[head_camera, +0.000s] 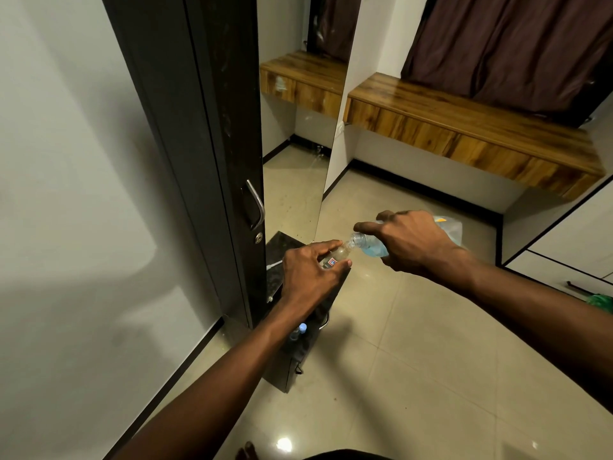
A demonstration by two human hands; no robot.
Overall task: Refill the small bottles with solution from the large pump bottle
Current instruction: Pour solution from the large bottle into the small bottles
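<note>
My left hand (pixel 310 273) grips a small clear bottle (pixel 335 256) with a red and blue label, tilted with its open mouth toward the right. My right hand (pixel 411 242) holds a large clear bottle (pixel 371 245) of blue liquid, tipped on its side. Its open threaded neck touches the small bottle's mouth. No pump head is visible on it. Both bottles hang above the dark granite top of a low cabinet (pixel 282 247). Another small bottle with a pale blue cap (pixel 301 328) stands on that cabinet, partly hidden under my left forearm.
A dark wardrobe door with a metal handle (pixel 257 204) stands at the left, beside a tall mirror (pixel 298 154). A wooden wall shelf (pixel 471 127) runs along the far wall under dark curtains. Glossy beige floor tiles (pixel 414 376) spread to the right.
</note>
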